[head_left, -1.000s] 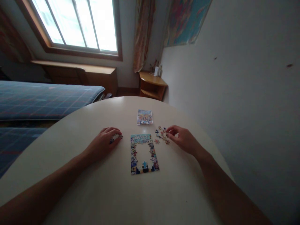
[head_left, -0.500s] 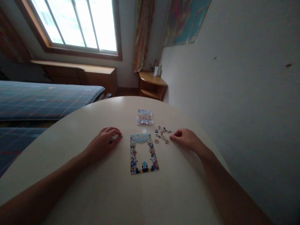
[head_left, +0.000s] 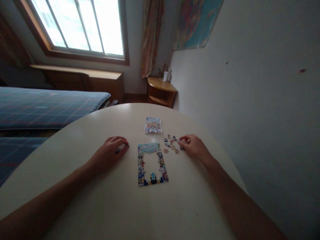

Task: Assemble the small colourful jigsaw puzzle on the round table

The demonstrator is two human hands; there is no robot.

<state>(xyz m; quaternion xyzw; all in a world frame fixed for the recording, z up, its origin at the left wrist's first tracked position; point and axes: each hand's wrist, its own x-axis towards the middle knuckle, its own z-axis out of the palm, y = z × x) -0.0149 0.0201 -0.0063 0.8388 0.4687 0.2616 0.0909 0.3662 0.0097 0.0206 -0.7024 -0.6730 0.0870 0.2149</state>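
Observation:
A partly filled jigsaw puzzle [head_left: 163, 166] lies flat on the table, its border and lower picture in place around a bare middle. To its left, my left hand [head_left: 110, 150] rests on the table with thumb and fingers curled round a few small puzzle pieces [head_left: 122, 146], partly hidden by the fingers. On the other side lies a loose group of colourful puzzle pieces [head_left: 171, 144]. My right hand [head_left: 196, 146] is at the group's right edge, thumb and fingertips pinched together on what looks like a puzzle piece, mostly hidden.
A small printed packet [head_left: 153, 125] lies beyond the puzzle on the round white table [head_left: 120, 206]. The wall [head_left: 250, 110] runs close along the right. Past the table are a plaid mattress [head_left: 55, 106], a corner shelf [head_left: 162, 85] and a window.
My right hand has shifted slightly up and left over the loose pieces, uncovering a dark piece below its fingers. My left hand keeps its place, and the view has moved a little.

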